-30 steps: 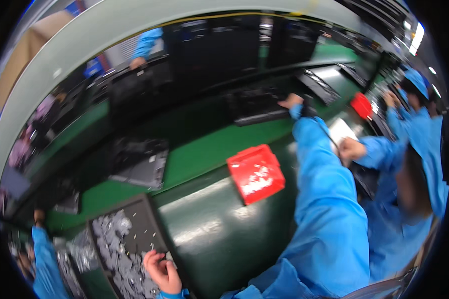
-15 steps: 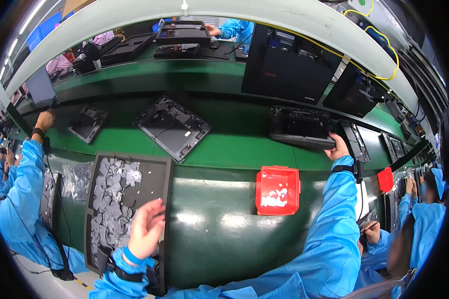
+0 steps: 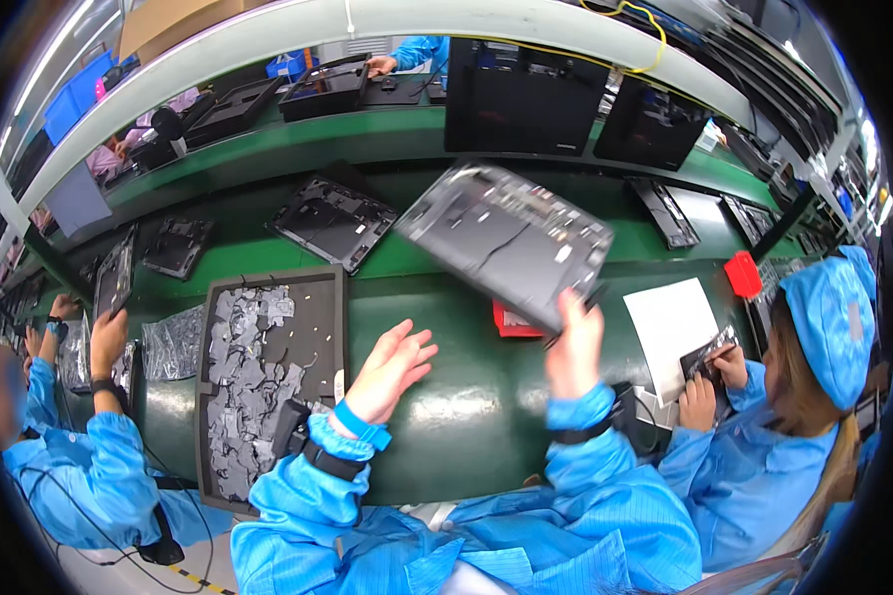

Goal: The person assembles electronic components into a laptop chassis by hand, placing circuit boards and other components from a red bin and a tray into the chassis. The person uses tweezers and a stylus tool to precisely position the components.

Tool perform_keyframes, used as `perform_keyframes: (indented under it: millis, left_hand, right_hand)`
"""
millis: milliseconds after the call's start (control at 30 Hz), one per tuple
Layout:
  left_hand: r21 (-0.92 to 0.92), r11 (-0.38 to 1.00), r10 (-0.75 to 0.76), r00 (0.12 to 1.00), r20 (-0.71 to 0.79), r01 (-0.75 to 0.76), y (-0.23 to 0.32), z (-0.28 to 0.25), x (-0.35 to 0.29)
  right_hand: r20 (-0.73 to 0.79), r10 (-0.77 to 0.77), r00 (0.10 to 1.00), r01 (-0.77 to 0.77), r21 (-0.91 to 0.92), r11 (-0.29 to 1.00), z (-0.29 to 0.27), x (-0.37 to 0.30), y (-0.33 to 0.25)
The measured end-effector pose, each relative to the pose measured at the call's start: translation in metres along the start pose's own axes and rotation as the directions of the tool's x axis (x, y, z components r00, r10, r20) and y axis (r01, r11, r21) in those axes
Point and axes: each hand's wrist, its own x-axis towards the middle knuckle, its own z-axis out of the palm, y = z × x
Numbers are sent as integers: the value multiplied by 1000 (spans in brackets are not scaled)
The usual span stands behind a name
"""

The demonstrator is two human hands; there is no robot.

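Observation:
My right hand (image 3: 574, 342) grips the near corner of a grey laptop-like housing (image 3: 511, 248), tilted and held above the green bench, its inner side with circuit parts and a black cable facing up. The raised housing is blurred by motion. My left hand (image 3: 385, 377) is open with fingers spread, holding nothing, to the lower left of the housing. A red plastic bin (image 3: 511, 321) is mostly hidden behind the housing and my right hand. Left of my left hand, a dark tray (image 3: 313, 332) carries many crumpled grey pieces (image 3: 243, 397).
Another open housing (image 3: 332, 223) lies on the green belt, with a smaller one (image 3: 178, 248) to its left. Co-workers sit at both sides; one holds a black device (image 3: 706, 349) over white paper (image 3: 670, 315). A white beam (image 3: 417, 20) crosses overhead.
My right hand has lifted the housing off the belt at right and brought it inward. My left hand moved right, away from the tray. The view has turned; the left co-worker now raises a device.

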Motion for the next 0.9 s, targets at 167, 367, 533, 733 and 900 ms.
perform_keyframes:
  millis: [167, 367, 533, 733, 900]
  left_hand:
    - [-391, 909, 38, 964, -262, -142, -29, 2, -6]
    - [-149, 986, 4, 910, -414, -72, -60, -54, -21]
    - [299, 954, 119, 942, -312, -22, -89, -79, -15]
    - [721, 692, 271, 920, -282, 17, -93, -60, -15]
    - [683, 731, 277, 912, -303, 5, -91, -58, -24]
  right_hand:
    - [34, 138, 990, -140, 84, 987, 12, -150, 50]
    - [451, 842, 295, -490, -685, 539, -14, -180, 12]
    - [803, 596, 11, 77, -595, 800, -1, -103, -42]
    - [621, 104, 777, 485, -696, 529, 152, 100, 88]
    - [162, 537, 828, -209, -799, 564, 204, 165, 187]
